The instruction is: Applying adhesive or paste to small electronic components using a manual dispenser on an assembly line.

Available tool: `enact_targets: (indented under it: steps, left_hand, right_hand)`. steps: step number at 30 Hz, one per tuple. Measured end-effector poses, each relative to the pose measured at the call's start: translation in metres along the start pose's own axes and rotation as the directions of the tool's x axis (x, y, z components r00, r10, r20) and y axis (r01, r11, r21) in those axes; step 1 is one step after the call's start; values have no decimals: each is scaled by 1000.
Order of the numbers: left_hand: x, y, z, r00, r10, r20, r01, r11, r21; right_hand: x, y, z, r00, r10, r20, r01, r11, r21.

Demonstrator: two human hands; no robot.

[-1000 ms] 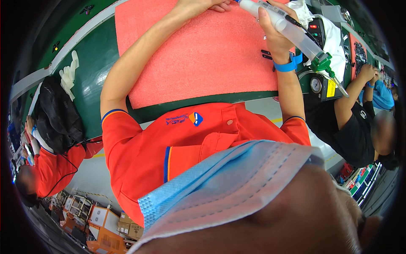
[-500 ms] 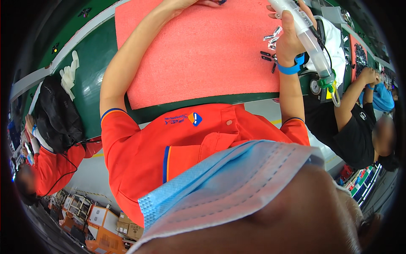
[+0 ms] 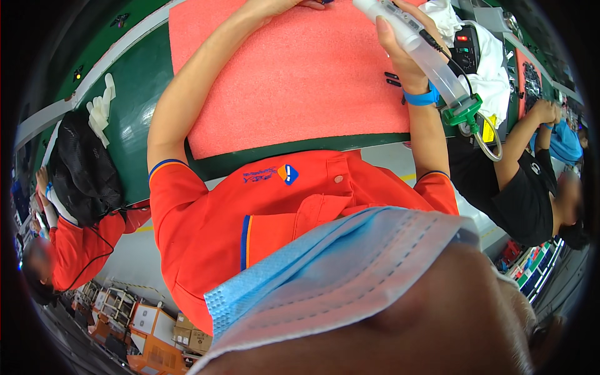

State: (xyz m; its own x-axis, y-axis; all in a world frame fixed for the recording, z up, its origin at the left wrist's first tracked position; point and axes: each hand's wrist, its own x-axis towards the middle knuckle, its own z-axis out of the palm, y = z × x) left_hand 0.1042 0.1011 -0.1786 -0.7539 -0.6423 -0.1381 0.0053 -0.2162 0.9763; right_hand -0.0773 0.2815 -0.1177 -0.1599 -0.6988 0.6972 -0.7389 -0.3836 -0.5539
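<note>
My right hand is wrapped round a dispensing syringe, a clear barrel in a white sleeve with a green cap and a looping air tube at its rear end. Its front end points to the upper left, and the tip is cut off by the picture's edge. At the top edge, over the pink foam mat, my left hand shows only in part. Its fingers are bent at a small dark blue thing that I cannot make out. Small black parts lie on the mat beside my right wrist.
A black control box with a red display and white cloths stand at the right. A white glove and a black bag are on the green table's left. Co-workers sit on both sides.
My right hand has moved left with the syringe, now covering the silvery pieces on the mat. The control box has come into fuller view. My left hand has shifted slightly.
</note>
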Motion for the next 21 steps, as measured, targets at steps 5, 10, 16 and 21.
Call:
enact_targets:
  steps: [5, 10, 16, 21]
  left_hand:
    - [-1, 0, -1, 1000, 8, 6, -8, 1000, -10]
    - [2, 4, 6, 1000, 3, 23, -3, 1000, 12]
    - [-4, 6, 3, 1000, 19, 10, -19, 999, 29]
    - [-4, 7, 7, 1000, 17, 15, -17, 1000, 23]
  right_hand:
    - [4, -8, 3, 999, -41, -7, 40, 994, -101]
    - [3, -7, 2, 1000, -7, -29, 5, 995, -100]
    - [3, -3, 9, 998, -57, -32, 54, 996, -70]
    - [3, -7, 6, 999, -8, -32, 7, 999, -32]
